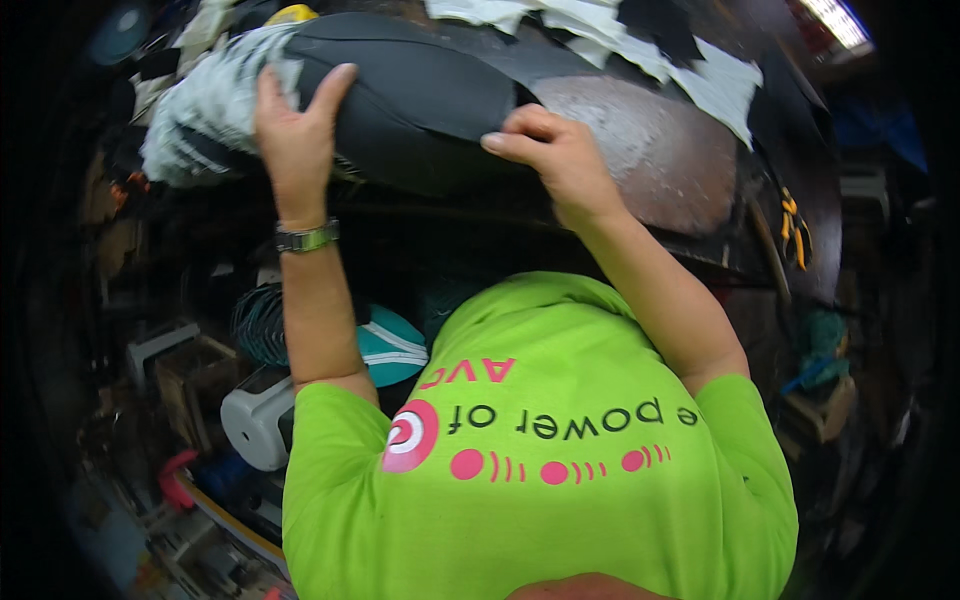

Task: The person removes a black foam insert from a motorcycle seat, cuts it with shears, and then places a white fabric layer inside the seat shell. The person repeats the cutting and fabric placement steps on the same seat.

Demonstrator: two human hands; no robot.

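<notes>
A long, padded black seat-like piece (410,90) with stitched seams in its smooth cover lies across the work surface. Its left end is wrapped in crinkled, whitish translucent plastic (205,115). My left hand (300,140), with a metal-banded watch at the wrist, rests against the piece where plastic meets black cover; thumb and fingers are spread apart. At the right end of the piece, my right hand (555,155) pinches the edge of the black cover between thumb and curled fingers. The underside of the piece is in shadow.
Beside my right hand is a worn brown board (650,150). White scraps (715,85) lie along the back. Yellow-handled pliers (795,230) are at the right edge. Below left are a teal striped item (390,348), a grey plastic stool (258,420) and clutter.
</notes>
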